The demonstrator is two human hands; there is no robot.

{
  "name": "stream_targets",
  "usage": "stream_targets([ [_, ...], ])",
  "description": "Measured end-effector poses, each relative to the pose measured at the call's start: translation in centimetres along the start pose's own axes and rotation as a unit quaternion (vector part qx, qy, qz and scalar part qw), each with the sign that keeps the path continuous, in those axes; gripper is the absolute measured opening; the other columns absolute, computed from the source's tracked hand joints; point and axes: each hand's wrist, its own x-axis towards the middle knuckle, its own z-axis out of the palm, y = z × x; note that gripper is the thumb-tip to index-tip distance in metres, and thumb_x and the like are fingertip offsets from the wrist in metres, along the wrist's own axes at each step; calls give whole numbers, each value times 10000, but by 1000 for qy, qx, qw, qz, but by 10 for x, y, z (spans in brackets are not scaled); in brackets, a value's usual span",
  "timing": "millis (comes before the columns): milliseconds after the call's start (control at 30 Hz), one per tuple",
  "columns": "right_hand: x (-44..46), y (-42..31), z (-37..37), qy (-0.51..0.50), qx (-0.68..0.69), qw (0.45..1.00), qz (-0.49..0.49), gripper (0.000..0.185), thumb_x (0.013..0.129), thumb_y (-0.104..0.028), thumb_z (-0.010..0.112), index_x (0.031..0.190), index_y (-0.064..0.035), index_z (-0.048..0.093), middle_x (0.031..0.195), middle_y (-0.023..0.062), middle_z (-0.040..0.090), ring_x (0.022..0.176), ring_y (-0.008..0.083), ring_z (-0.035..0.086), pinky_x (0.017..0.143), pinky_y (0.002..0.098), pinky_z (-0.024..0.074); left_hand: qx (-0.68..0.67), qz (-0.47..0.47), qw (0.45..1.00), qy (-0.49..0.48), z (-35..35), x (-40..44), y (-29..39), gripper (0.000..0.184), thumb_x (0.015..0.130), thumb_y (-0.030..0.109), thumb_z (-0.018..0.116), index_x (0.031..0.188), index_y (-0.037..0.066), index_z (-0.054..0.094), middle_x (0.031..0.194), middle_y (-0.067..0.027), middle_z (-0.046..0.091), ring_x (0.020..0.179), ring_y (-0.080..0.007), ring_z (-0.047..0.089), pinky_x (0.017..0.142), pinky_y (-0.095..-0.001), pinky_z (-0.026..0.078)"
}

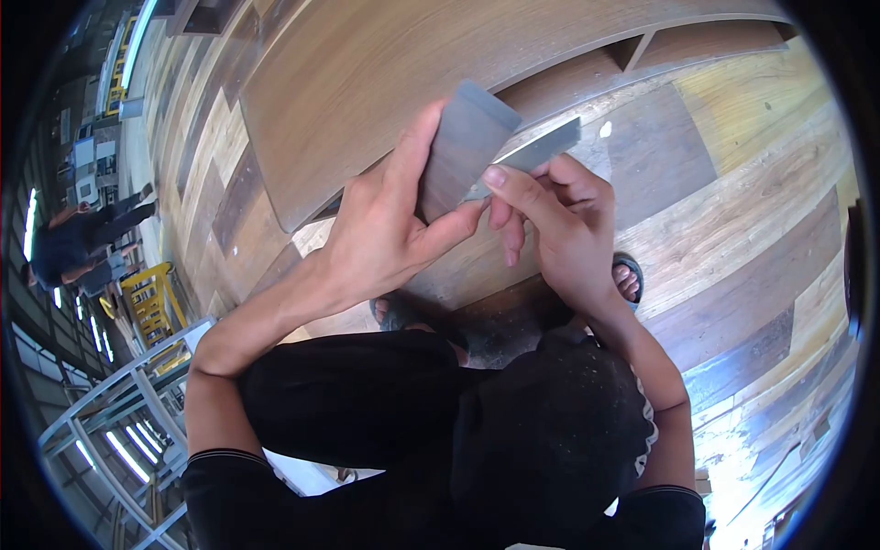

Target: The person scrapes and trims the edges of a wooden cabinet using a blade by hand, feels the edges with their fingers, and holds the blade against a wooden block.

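My left hand (376,215) is closed on a flat grey rectangular plate (466,142), gripped by its sides and tilted upward. In my right hand (564,206) a thin metal blade (547,147) is pinched between thumb and fingers, its straight end pointing up and right. The hands come together in front of my knees, and the blade lies close beside the plate's lower right side. Whether the two pieces touch is hidden by the fingers. Beyond them lies a long brown wood-grain panel (339,110), part of a piece of furniture.
Open compartments (697,41) show along the furniture's edge. Patchwork wood-look flooring (752,192) surrounds my sandalled feet. At the left, another person (82,238) is near a yellow frame (151,302). A grey metal rack (137,394) stands close to my left elbow.
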Motion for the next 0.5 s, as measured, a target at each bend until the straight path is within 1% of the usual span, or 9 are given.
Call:
stream_targets([
  [100, 3, 1, -12, 0, -16, 1000, -7, 170, 1012, -96, 735, 910, 33, 692, 745, 116, 685, 551, 135, 613, 490, 265, 474, 1, 31, 999, 7, 10, 9, -12, 902, 912, 245, 821, 1626, 64, 301, 1017, -209, 749, 651, -277, 722, 676, -378, 599],
  [200, -1, -3, -34, 41, -66, 997, -13, 165, 1012, -90, 734, 908, 34, 700, 758, 106, 693, 559, 136, 623, 502, 261, 480, -54, 114, 991, 39, 35, 29, -14, 882, 919, 284, 825, 1607, 55, 323, 1014, -205, 755, 645, -286, 715, 669, -392, 590],
  [267, -3, -7, -51, 73, -98, 992, -24, 161, 1013, -87, 733, 910, 34, 705, 762, 100, 696, 560, 135, 622, 507, 259, 482, -115, -72, 986, -101, 37, 46, 6, 887, 912, 254, 862, 1607, 46, 352, 1313, -202, 697, 1184, -265, 713, 992, -380, 562],
  [300, -9, -7, -59, 114, -103, 987, -37, 150, 1013, -83, 732, 920, 33, 711, 765, 93, 697, 566, 131, 618, 515, 258, 484, -82, -40, 992, -89, 51, 55, -1, 817, 899, 363, 858, 1526, 30, 453, 1165, -211, 726, 876, -272, 739, 743, -405, 579],
  [333, -14, -6, -68, 156, -106, 981, -50, 140, 1013, -79, 731, 930, 33, 717, 767, 85, 698, 572, 127, 615, 523, 256, 486, -91, -36, 991, -90, 64, 59, -3, 817, 899, 363, 858, 1526, 30, 453, 1165, -211, 726, 876, -272, 739, 743, -405, 579],
  [400, -22, -9, -84, 188, -130, 973, -41, 125, 1011, -71, 728, 942, 33, 722, 775, 78, 697, 600, 117, 618, 541, 251, 478, -48, 69, 996, -29, 92, 68, -5, 741, 897, 374, 859, 1461, 17, 537, 1220, -215, 713, 982, -295, 733, 820, -406, 582],
  [433, -28, -17, -87, 207, -149, 967, -1, 124, 1008, -69, 728, 940, 34, 722, 778, 77, 698, 610, 115, 620, 550, 249, 475, -98, 51, 994, -17, 108, 67, -3, 686, 900, 376, 854, 1415, 14, 581, 1251, -221, 713, 1045, -348, 737, 867, -415, 586],
  [467, -34, -22, -92, 224, -166, 960, 42, 122, 1005, -66, 728, 938, 36, 722, 781, 76, 699, 620, 113, 621, 559, 248, 472, -111, 49, 992, -24, 118, 68, -1, 686, 900, 376, 854, 1415, 14, 581, 1251, -221, 713, 1045, -348, 737, 867, -415, 586],
  [500, -38, -19, -99, 230, -172, 957, 51, 122, 1005, -66, 728, 938, 36, 722, 781, 76, 699, 620, 113, 621, 559, 248, 472, -145, 28, 988, -49, 125, 70, 1, 702, 894, 387, 857, 1418, 15, 573, 1275, -227, 705, 1093, -366, 728, 899, -425, 583],
])
